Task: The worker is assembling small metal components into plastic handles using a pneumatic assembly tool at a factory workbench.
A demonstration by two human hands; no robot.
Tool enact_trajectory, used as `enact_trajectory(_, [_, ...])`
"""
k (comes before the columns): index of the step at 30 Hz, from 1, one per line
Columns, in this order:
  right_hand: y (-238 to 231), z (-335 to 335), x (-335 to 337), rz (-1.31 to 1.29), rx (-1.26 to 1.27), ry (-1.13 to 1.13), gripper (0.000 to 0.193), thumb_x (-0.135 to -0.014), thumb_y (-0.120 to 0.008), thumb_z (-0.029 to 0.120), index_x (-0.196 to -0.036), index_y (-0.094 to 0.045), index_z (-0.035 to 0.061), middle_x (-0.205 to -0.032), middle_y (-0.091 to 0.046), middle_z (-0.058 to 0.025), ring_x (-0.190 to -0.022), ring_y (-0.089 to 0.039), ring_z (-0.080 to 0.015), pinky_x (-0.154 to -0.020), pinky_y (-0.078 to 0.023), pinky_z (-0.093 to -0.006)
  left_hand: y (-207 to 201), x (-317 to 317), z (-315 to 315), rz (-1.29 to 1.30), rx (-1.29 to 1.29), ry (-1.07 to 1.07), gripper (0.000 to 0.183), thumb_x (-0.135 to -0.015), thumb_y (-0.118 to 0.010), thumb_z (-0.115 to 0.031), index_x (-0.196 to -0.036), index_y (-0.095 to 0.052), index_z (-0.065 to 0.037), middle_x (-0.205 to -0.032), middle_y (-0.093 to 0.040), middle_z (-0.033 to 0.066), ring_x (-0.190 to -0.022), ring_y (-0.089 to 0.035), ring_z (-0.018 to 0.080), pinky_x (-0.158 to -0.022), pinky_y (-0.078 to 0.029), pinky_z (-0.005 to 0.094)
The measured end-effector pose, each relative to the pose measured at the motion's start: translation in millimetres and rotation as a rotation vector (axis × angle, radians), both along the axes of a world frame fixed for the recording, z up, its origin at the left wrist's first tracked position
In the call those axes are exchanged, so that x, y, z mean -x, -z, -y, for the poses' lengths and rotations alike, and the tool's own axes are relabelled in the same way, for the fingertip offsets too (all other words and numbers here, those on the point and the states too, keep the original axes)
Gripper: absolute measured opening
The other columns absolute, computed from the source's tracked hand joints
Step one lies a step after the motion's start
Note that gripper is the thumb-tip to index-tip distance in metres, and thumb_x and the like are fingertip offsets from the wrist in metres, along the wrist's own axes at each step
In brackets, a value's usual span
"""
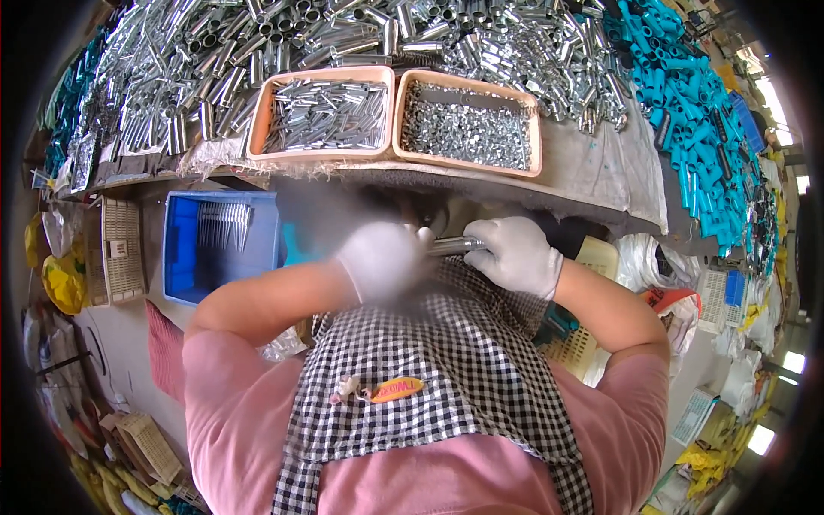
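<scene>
In front of my checked apron, both my hands wear white gloves. My right hand (517, 255) is closed, thumb and fingers pinching a shiny metal tube (453, 246) near its right end. The tube lies roughly level. At its other end, my left hand (384, 260) is closed around it, the fingers partly hidden and slightly blurred. A dark grey blur covers the area beside the left hand, hiding what is behind it. Beyond the hands, on the table edge, a peach tray (322, 156) holds slim metal pins. Beside it a second peach tray (468, 167) holds small metal pieces.
Heaped metal tubes (360, 39) cover the table behind the trays. Teal plastic parts (699, 129) are piled at the right. A blue bin (176, 257) with a row of metal rods (225, 225) stands left. Cream baskets (120, 249) and plastic bags (657, 262) flank me.
</scene>
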State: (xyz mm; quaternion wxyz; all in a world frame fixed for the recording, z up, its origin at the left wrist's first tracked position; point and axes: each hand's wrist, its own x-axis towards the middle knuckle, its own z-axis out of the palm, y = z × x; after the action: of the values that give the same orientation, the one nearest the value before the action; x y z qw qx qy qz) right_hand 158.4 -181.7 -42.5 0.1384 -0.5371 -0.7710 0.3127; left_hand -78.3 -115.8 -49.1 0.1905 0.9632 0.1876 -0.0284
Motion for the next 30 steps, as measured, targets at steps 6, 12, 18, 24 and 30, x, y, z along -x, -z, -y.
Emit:
enact_trajectory(6, [-15, 4, 1, 0.274, -0.444, -0.402, 0.019, -0.08, -0.061, 0.02, -0.089, -0.059, 0.0034, -0.06, -0.057, -0.0063, -0.054, -0.062, -0.0251, -0.041, -0.046, -0.0387, 3, 3, -17, 0.017, 0.704, 0.142, 0.029, -0.089, -0.065, -0.03, -0.093, -0.066, -0.001, -0.07, -0.065, 0.0127, -0.059, -0.063, 0.018, -0.05, -0.049, 0.0335])
enact_trajectory(12, [-38, -2, -2, 0.231, -0.779, -0.548, 0.026, -0.074, -0.061, 0.018, -0.095, -0.066, 0.0031, -0.06, -0.053, -0.0009, -0.051, -0.052, -0.0166, -0.043, -0.042, -0.0319, 5, -2, -30, -0.386, 1.714, 0.019, 0.029, -0.084, -0.068, -0.026, -0.088, -0.06, 0.001, -0.064, -0.059, 0.0065, -0.051, -0.055, 0.0107, -0.039, -0.044, 0.0246])
enact_trajectory(18, [-46, -8, 0, 0.336, -0.615, -0.516, 0.014, -0.082, -0.061, 0.016, -0.089, -0.067, 0.0046, -0.061, -0.058, -0.0071, -0.053, -0.059, -0.0219, -0.048, -0.046, -0.0354, 9, 2, -28, -0.267, 1.524, -0.051, 0.035, -0.088, -0.068, -0.034, -0.091, -0.062, 0.0, -0.066, -0.061, 0.0071, -0.056, -0.06, 0.0139, -0.045, -0.048, 0.0278])
enact_trajectory(24, [-16, -9, 2, -0.182, 0.798, -0.141, 0.037, -0.091, -0.058, 0.04, -0.089, -0.064, 0.0029, -0.056, -0.057, -0.0098, -0.05, -0.061, -0.0184, -0.047, -0.049, -0.0359, 2, 4, 4, 0.014, -0.018, 0.033, 0.032, -0.084, -0.068, -0.034, -0.086, -0.058, -0.004, -0.073, -0.065, 0.0161, -0.066, -0.067, 0.03, -0.055, -0.053, 0.0436])
enact_trajectory(30, [-11, -3, 4, -0.304, 0.211, 0.034, 0.044, -0.084, -0.07, 0.03, -0.113, -0.056, -0.0001, -0.074, -0.065, -0.0117, -0.058, -0.065, -0.0246, -0.057, -0.055, -0.0356, -13, 5, 0, -0.067, 0.067, -0.109, 0.035, -0.085, -0.068, -0.036, -0.084, -0.055, -0.004, -0.067, -0.063, 0.0155, -0.062, -0.066, 0.0319, -0.055, -0.053, 0.0443])
